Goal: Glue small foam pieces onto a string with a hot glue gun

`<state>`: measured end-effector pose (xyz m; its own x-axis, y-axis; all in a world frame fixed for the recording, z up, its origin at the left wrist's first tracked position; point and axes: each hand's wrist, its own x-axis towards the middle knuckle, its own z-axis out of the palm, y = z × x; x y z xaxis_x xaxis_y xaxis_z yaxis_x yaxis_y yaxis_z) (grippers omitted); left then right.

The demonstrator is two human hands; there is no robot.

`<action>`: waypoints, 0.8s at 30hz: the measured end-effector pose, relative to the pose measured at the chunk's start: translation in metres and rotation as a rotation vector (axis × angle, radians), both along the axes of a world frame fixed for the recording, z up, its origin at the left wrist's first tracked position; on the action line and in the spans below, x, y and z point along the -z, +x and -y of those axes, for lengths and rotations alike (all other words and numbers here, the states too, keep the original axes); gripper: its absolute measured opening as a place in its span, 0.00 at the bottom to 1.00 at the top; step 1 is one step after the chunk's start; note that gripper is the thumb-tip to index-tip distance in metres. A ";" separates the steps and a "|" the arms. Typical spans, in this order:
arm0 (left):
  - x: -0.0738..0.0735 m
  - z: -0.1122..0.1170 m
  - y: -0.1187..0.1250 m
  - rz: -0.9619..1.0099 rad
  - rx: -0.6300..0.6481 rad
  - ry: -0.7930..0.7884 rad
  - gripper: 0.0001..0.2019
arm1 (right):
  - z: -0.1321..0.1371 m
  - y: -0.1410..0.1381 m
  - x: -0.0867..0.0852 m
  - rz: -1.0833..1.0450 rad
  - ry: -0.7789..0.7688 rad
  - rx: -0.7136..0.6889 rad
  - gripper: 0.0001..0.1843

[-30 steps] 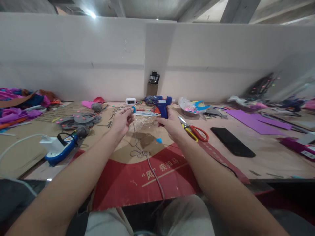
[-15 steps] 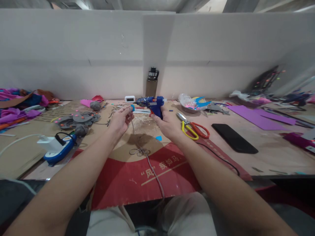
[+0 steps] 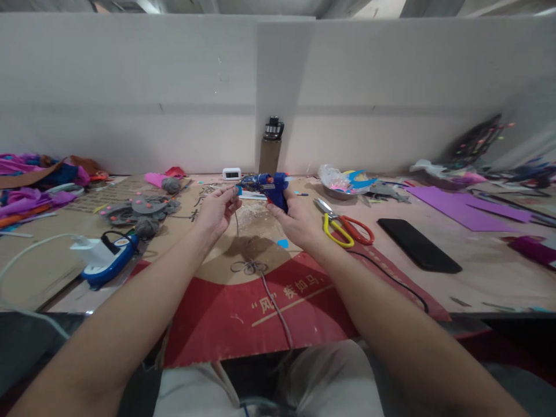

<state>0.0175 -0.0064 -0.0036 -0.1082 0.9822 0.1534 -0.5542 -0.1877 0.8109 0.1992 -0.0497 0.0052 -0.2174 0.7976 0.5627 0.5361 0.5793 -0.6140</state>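
My right hand [image 3: 294, 219] is wrapped around the handle of a blue glue gun [image 3: 266, 185], whose nozzle points left toward my left hand. My left hand [image 3: 217, 209] pinches a small blue piece [image 3: 238, 190] together with a thin grey cord [image 3: 260, 278]. The cord hangs down from my fingers, loops on the red and brown cardboard sheet [image 3: 243, 313], and trails toward my lap. The nozzle is right next to the blue piece. A small blue scrap [image 3: 283, 243] lies on the cardboard below my right hand.
Yellow and red scissors [image 3: 345, 228] and a black phone [image 3: 419, 252] lie right of my hand. A flask [image 3: 270, 147] and a small white clock [image 3: 231, 173] stand by the wall. A blue power strip with a white charger [image 3: 104, 258] and grey felt pieces [image 3: 139, 209] lie on the left. Purple sheets [image 3: 460, 208] lie at the right.
My right hand has brought the glue gun to the left, its nozzle now next to the blue piece in my left hand. My left hand has stayed nearly in place.
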 end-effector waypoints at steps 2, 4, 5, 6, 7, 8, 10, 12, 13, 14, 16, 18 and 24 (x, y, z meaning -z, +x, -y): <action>0.000 0.000 0.000 -0.005 -0.005 -0.004 0.04 | 0.000 0.000 0.000 0.004 0.008 -0.001 0.20; 0.000 0.000 0.000 -0.008 -0.008 -0.005 0.04 | 0.000 0.000 0.002 -0.003 0.013 -0.009 0.21; 0.000 0.000 0.000 -0.008 -0.007 -0.001 0.04 | -0.001 0.000 0.002 -0.009 0.015 -0.014 0.22; 0.000 0.000 0.000 -0.008 -0.004 0.005 0.04 | -0.001 0.000 0.003 -0.015 0.016 -0.018 0.22; 0.000 0.000 0.000 -0.008 0.000 0.012 0.04 | -0.002 0.000 0.004 -0.021 0.016 -0.021 0.22; 0.000 0.000 0.000 -0.010 0.004 0.016 0.04 | -0.002 0.000 0.005 -0.027 0.016 -0.023 0.23; 0.000 0.001 0.000 -0.015 0.012 0.021 0.04 | -0.003 0.000 0.005 -0.033 0.017 -0.021 0.23; 0.000 0.001 0.000 -0.015 0.014 0.020 0.04 | -0.002 0.000 0.004 -0.032 0.016 -0.014 0.23; 0.000 0.001 0.000 -0.011 0.013 0.019 0.04 | -0.002 0.000 0.004 -0.031 0.015 -0.009 0.23; -0.001 0.001 0.000 -0.003 0.010 0.018 0.04 | -0.002 0.000 0.003 -0.031 0.013 -0.006 0.23; -0.002 0.002 0.000 0.013 0.005 0.010 0.04 | -0.001 0.000 0.003 -0.031 0.005 -0.003 0.23; -0.003 0.002 0.001 0.022 0.003 -0.001 0.03 | -0.001 0.001 0.003 -0.034 0.000 -0.003 0.23; -0.004 0.002 0.001 0.023 -0.017 -0.022 0.03 | -0.001 0.001 0.002 -0.034 -0.001 0.005 0.23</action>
<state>0.0180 -0.0084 0.0007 -0.1285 0.9832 0.1293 -0.5696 -0.1799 0.8020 0.2000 -0.0491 0.0027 -0.1937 0.7994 0.5687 0.5177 0.5757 -0.6329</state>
